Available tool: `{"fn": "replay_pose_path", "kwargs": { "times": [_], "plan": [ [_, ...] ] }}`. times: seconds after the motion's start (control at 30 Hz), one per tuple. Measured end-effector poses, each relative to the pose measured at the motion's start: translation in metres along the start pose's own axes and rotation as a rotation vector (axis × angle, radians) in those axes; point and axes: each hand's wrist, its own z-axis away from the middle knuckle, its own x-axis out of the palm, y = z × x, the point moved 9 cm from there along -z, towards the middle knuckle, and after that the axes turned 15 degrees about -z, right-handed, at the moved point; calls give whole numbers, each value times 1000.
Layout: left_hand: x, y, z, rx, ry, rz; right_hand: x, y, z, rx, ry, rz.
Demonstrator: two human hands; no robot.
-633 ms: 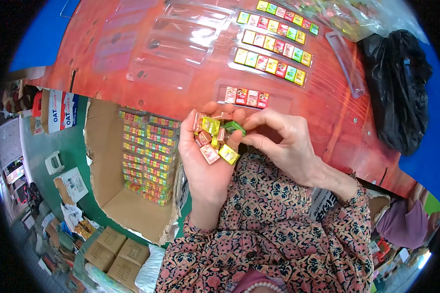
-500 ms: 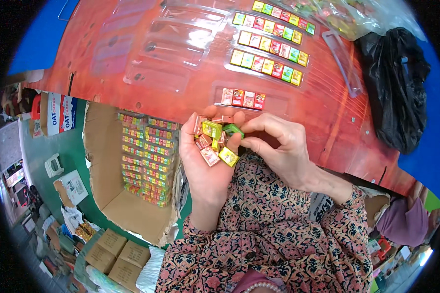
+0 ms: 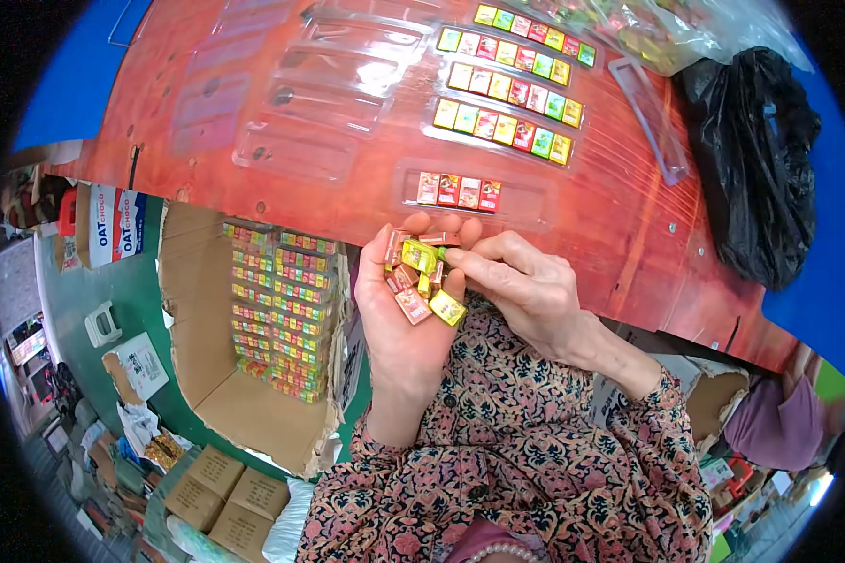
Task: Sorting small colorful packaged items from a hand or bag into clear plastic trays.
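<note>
My left hand is cupped, palm up, around several small box-shaped wrapped candies in yellow, pink and brown-red. Over that palm my right hand pinches a green candy, mostly covered by the fingertips. Just beyond my hands lies a clear plastic tray with a short row of red and pink candies in its left part. Farther off, filled trays hold rows of mixed yellow, green, pink and red candies.
Clear molded trays lie on the red table at left. A black plastic bag and a clear bag of candies are at right. Below left stands an open carton with packed candy trays. Another person's purple sleeve shows at right.
My right fingers have closed farther over the green candy, hiding most of it. My left hand has shifted slightly right. The table appears shifted a little left in view.
</note>
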Motion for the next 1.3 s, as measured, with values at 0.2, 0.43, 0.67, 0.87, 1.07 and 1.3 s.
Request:
{"fn": "replay_pose_path", "kwargs": {
  "times": [0.2, 0.43, 0.67, 0.87, 1.07, 1.3],
  "plan": [
    [12, -8, 2, -45, -88, 14, -7, -10, 0, -175, -8, 139],
    [17, -7, 0, -29, -150, 12, -10, -10, -4, -202, -16, 175],
    [18, -6, -1, 39, -97, -42, -15, 11, -3, 85, 78, -103],
    [18, -6, -4, 52, -167, -61, -14, 22, 3, 252, 157, -241],
    [17, -5, -4, 21, -79, -60, -19, 13, 0, 172, 163, -222],
    [3, 2, 7, -65, -57, 84, -69, 17, -21, 236, 79, 90]
  ]
}}
